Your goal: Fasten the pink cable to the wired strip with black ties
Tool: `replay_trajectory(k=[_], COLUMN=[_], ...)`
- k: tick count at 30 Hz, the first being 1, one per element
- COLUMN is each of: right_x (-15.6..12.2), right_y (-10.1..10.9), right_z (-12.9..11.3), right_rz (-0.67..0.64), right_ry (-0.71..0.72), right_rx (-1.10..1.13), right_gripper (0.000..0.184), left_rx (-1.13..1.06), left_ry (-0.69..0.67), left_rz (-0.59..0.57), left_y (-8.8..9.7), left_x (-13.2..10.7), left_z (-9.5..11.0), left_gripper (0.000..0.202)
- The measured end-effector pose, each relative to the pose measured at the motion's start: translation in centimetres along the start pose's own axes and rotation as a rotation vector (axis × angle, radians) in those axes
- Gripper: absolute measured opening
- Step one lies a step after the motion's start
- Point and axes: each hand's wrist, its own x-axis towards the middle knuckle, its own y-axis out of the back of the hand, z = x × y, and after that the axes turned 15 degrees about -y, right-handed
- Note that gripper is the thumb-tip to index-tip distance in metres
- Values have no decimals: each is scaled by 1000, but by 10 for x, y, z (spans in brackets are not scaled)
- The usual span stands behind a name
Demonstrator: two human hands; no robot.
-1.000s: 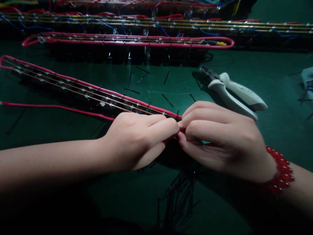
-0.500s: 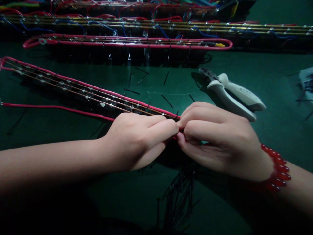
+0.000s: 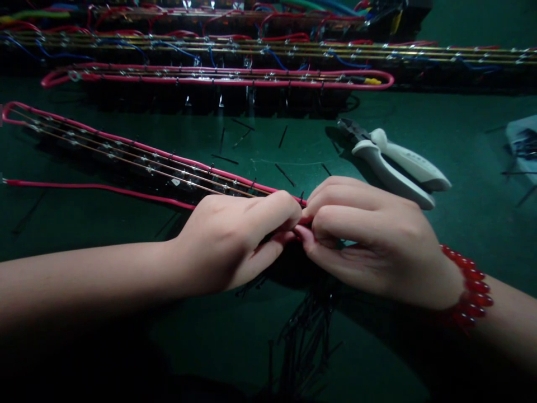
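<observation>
A long black assembly [image 3: 126,165] with thin copper rods and solder joints lies slantwise on the green table. Its red cable [image 3: 201,164] is fastened along the far edge by small black cable ties [image 3: 253,182] and bends round at the right end, where both my hands meet. My left hand [image 3: 241,238] is closed over the near side, fingertips pinched at the cable. Against those fingertips, my right hand [image 3: 364,240] pinches the same red bend between thumb and fingers. Whether a cable tie is also in my fingers is hidden.
White-handled cutters [image 3: 398,159] lie beyond my right hand. Loose black cable ties [image 3: 308,341] are heaped near the front, with snipped pieces [image 3: 285,174] behind. Another red-cabled assembly [image 3: 218,78] and longer wired rails [image 3: 440,53] stretch across the back. A pale bag [image 3: 522,140] sits far right.
The left thumb and forefinger have shifted slightly, opening a gap between them, while both hands stay together at the cable's bend. The whole view has shifted a little.
</observation>
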Motion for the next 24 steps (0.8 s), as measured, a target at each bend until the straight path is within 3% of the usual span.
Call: replay_trajectory(k=[15,24], right_x=[0,0], right_y=[2,2], right_z=[0,1], right_rz=[-13,-16], right_ry=[23,17], right_rx=[11,4], right_gripper=[28,30], left_rx=[-111,-134], left_ry=[129,128], left_rz=[30,72], left_y=[2,-2], left_x=[2,-2], left_z=[3,3], left_gripper=[21,18])
